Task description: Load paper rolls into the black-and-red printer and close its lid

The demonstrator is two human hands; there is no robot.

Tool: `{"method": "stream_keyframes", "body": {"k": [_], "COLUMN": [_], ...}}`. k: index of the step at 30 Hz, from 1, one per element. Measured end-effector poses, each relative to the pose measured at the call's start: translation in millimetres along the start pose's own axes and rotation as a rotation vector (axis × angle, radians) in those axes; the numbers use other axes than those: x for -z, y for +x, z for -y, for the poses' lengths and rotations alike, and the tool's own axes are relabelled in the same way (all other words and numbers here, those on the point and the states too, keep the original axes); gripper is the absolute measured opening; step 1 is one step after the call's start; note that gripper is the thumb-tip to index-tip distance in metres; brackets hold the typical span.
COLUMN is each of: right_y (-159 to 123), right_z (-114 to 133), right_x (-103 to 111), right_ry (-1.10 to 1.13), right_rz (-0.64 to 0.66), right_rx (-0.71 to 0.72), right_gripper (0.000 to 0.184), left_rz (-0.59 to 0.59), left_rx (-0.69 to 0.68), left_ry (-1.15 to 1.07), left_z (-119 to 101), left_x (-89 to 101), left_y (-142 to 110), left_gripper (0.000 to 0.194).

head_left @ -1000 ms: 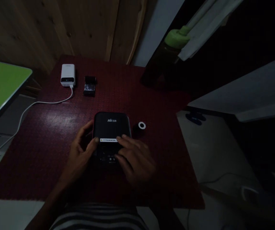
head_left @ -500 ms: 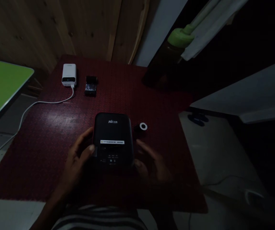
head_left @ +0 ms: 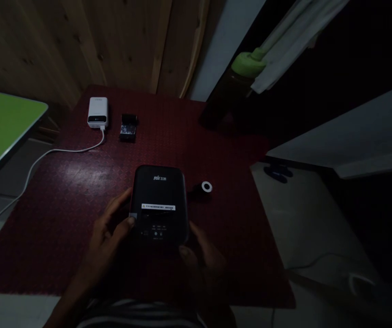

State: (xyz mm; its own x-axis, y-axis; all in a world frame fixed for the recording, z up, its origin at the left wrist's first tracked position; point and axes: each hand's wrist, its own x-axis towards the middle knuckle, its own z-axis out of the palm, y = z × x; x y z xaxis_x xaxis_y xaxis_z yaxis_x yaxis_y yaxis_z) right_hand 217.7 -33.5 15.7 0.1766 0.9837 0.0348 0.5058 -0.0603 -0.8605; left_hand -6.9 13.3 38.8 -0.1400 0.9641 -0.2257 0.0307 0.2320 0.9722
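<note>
A black label printer (head_left: 159,205) sits near the front of the dark red counter (head_left: 79,182). The left hand (head_left: 109,232) grips its left side, thumb on the top edge; the right hand (head_left: 204,255) cups its near right corner. A small roll (head_left: 205,187) lies just right of it, a white power bank (head_left: 97,112) farther back.

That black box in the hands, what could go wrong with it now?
The black box is gripped only at its sides by the left hand and right hand, so the grip might slip in this dim light. The small roll sits close beside it and could get knocked across the red table. The white cable from the power bank trails off the table edge and could snag.
</note>
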Motion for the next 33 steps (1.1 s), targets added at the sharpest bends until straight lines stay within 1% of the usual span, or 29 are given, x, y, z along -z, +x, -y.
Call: {"method": "stream_keyframes", "body": {"k": [3,6,10,14,18,21,26,29,31,33], "right_y": [-2.4,-0.1,8.0,15.7,22.9,26.7,27.3,33.1,43.8,60.0], "right_z": [7.5,7.3,0.1,-2.3,5.7,13.9,16.5,17.7,22.7,31.9], "right_x": [-1.5,-1.1,3.6,8.5,11.8,12.2,11.4,14.7,18.1,19.3], "right_ry": [-0.027,-0.048,-0.046,-0.075,-0.091,-0.108,-0.124,-0.163,-0.197,-0.217], "right_rz": [-0.009,-0.035,-0.018,-0.057,-0.109,-0.146,-0.177,-0.217,-0.207,-0.122], "right_rx": [-0.099,-0.156,-0.146,-0.188,-0.157,-0.116,0.029,0.160,0.334,0.568], "right_gripper": [0.053,0.052,0.047,0.045,0.047,0.044,0.038,0.030,0.022,0.025], "left_rz": [-0.015,-0.008,-0.012,-0.016,-0.018,-0.015,-0.026,-0.029,-0.029,-0.007], "left_rx": [0.014,0.044,0.072,0.066,0.071,0.086,0.064,0.054,0.022,-0.022], "left_ry": [0.028,0.007,-0.050,-0.102,-0.120,-0.135,-0.119,-0.108,-0.104,-0.102], "left_z": [-2.3,-4.6,-6.2,-6.9,-6.2,-3.5,-1.3,-0.6,2.5,8.4], "left_x": [0.2,0.1,-2.8,-7.9,-10.3,-10.0,-11.7,-13.9,-13.8,-11.8], "left_y": [-1.1,-1.5,-1.3,-2.0,-2.3,-2.7,-3.0,-3.0,-2.9,-2.3], "left_gripper": [0.062,0.064,0.063,0.060,0.058,0.058,0.058,0.058,0.059,0.057]}}
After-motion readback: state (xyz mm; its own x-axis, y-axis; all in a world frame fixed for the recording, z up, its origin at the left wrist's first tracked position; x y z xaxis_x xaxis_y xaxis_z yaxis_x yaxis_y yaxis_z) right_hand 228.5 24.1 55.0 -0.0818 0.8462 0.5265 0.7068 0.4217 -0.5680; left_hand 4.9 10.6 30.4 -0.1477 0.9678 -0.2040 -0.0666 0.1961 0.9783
